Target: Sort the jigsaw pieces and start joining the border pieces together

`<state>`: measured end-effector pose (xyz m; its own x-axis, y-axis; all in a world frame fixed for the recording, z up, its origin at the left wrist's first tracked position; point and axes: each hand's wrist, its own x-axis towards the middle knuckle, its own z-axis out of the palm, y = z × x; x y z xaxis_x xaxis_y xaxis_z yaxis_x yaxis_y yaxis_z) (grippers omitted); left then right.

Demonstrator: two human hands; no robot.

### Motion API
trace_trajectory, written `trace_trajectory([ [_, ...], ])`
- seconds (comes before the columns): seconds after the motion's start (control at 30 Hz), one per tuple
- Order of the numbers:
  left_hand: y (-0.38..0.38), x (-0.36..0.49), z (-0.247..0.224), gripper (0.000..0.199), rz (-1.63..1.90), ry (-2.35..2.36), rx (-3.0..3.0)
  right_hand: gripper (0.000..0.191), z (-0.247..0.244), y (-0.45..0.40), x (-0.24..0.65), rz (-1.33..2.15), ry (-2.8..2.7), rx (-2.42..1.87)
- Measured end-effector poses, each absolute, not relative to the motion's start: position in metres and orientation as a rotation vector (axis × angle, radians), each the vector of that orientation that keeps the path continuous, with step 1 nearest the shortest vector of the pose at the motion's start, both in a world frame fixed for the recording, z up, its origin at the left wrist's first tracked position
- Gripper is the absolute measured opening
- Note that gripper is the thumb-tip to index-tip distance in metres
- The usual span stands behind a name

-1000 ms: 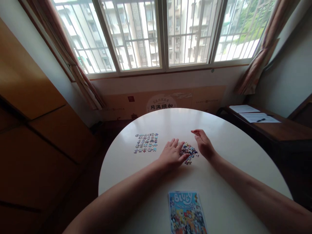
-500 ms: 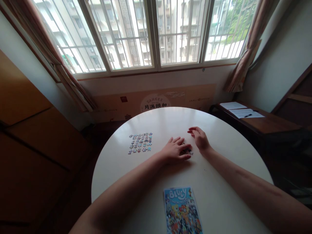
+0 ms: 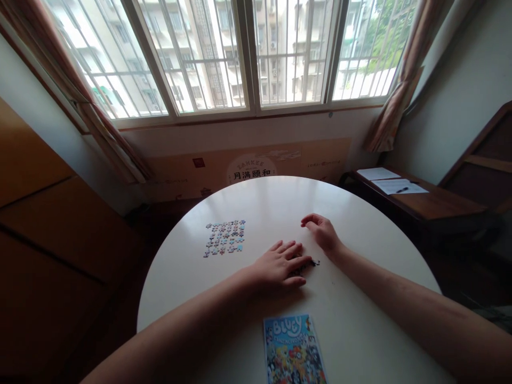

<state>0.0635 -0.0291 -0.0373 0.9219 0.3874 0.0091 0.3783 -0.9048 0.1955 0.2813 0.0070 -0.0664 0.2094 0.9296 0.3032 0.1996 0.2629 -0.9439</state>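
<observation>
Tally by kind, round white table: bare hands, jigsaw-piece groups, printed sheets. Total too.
Bare hands: 2 (left hand, right hand)
Small multicoloured jigsaw-piece groups: 2 (spread-out rows, partly covered pile)
Blue rectangular Bluey picture sheet: 1
Total: 5

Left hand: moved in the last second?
Yes: judged against the stationary booklet, the left hand has come nearer its top edge, toward the person.

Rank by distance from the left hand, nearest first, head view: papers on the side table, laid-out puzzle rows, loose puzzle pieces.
1. Loose puzzle pieces: at the left hand, partly hidden beneath its spread fingers.
2. Laid-out puzzle rows: off to its left, on the same tabletop.
3. Papers: far right, on the wooden side table.
</observation>
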Motion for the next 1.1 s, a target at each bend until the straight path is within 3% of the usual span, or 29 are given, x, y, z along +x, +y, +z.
trace_trajectory([
  [0.4, -0.033, 0.058, -0.032, 0.057, 0.212, 0.698, 2.757, 0.022, -0.064, -0.067, 0.302, 0.546, -1.708, -1.223],
  [0.63, -0.033, 0.058, -0.031, 0.053, 0.316, 0.678, 2.741, 0.020, -0.053, -0.104, 0.315, -0.064, -2.284, -1.161],
  [0.9, -0.045, 0.054, -0.028, 0.071, 0.243, 0.755, 2.738, 0.017, -0.061, -0.080, 0.326, -0.170, -2.202, -1.303],
  [1.1, -0.051, 0.049, -0.013, 0.058, 0.380, 0.794, 2.777, 0.018, -0.067, -0.019, 0.323, -0.156, -2.136, -1.282],
])
